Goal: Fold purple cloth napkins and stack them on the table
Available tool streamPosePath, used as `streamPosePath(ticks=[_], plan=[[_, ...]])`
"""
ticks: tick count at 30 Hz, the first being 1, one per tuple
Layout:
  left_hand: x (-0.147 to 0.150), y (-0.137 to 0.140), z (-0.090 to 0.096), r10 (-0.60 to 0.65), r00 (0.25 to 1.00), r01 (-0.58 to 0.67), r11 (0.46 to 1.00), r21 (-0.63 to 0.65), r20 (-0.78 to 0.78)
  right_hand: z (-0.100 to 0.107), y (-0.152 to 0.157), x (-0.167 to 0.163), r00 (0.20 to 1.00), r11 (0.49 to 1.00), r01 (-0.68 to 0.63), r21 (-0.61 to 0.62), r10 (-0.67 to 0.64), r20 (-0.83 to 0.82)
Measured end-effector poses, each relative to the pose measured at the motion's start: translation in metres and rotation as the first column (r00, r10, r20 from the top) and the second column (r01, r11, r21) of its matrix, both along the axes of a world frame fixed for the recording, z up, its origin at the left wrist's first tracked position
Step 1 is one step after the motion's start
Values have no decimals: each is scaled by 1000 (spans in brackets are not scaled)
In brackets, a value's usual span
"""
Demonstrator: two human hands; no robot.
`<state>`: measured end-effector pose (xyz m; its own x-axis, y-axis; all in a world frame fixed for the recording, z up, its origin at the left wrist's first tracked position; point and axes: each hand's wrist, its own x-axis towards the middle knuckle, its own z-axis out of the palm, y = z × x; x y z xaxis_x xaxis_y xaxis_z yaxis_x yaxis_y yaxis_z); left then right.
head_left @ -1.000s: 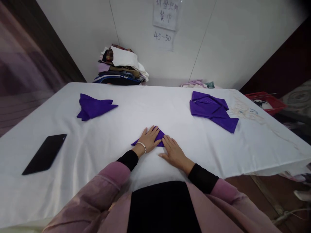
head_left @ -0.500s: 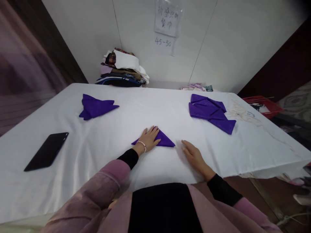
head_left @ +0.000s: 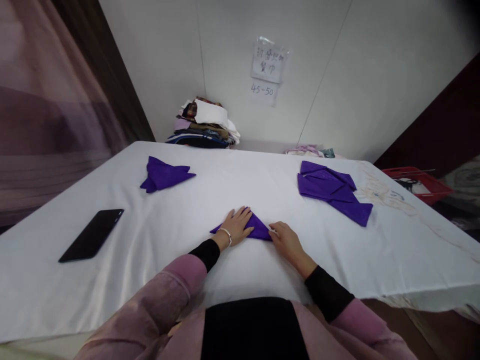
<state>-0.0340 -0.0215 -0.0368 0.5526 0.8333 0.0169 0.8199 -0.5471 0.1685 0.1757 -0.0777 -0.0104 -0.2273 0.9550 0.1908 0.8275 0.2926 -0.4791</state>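
Note:
A purple cloth napkin point(head_left: 259, 227), folded into a flat triangle, lies on the white tablecloth in front of me. Across its left half my left hand point(head_left: 237, 226) rests flat, fingers outstretched, covering part of the cloth. My right hand point(head_left: 287, 241) is at the triangle's right corner, thumb and fingertips closed together on that tip. Further back on the left is a folded purple napkin point(head_left: 165, 175) with pointed ends. Several purple folded cloths point(head_left: 332, 190) overlap in a heap at the back right.
A black tablet-like slab point(head_left: 92, 236) lies on the left of the white-covered table point(head_left: 150, 280). Behind the table stands a stack of folded clothes point(head_left: 210, 125) against the wall. A red basket point(head_left: 431, 187) sits beyond the right edge, and a handwritten sign point(head_left: 268, 62) hangs on the wall.
My right hand has moved left from the bare tablecloth to the triangle's right corner and closed on it. My left hand stays flat on the napkin. The whole view has shifted slightly.

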Motion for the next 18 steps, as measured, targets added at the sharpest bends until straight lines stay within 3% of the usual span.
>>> streamPosePath(ticks=[3, 7, 11, 14, 18], plan=[[-2, -1, -2, -15, 1000, 14, 1000, 23, 18, 4, 7, -22, 991, 987, -132, 95, 135, -20], [-3, -1, -4, -49, 998, 48, 998, 27, 28, 0, 22, -53, 950, 951, -311, -2, 310, 45], [-2, 0, -3, -44, 998, 44, 999, 8, 45, -15, 33, -60, 950, 952, -281, -125, 294, 105], [-10, 0, -1, -28, 998, 29, 999, -32, 52, -23, 34, -58, 946, 954, -271, -127, 288, 151], [-42, -7, -1, 112, 993, -110, 992, -60, 26, -24, 31, -57, 931, 957, -272, -100, 288, 226]])
